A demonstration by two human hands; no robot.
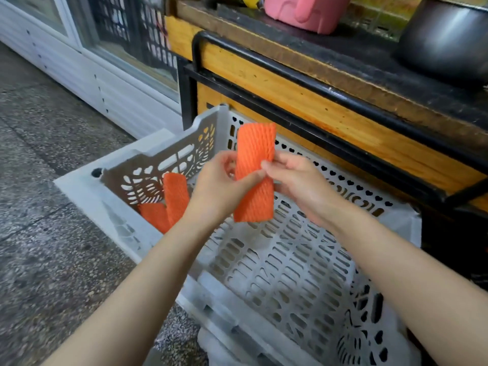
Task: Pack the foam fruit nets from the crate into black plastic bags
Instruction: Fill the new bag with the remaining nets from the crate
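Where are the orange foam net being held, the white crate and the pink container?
orange foam net [255, 143], head view, upper half near its top edge.
white crate [290, 273], head view, bare slotted floor.
pink container [303, 11], head view, front side.

A speckled stone floor [52, 207] spreads left of the left hand [219, 186]. Farther left and beyond, a white panelled wall [105, 85] runs under a glass pane [132, 54]. Just past the right hand [298, 188] stands a yellow wooden bench [303, 104] with a black metal rail [317, 87]. On its dark top, higher right, sit a pink container [306, 11] and a dark pot [446, 40].
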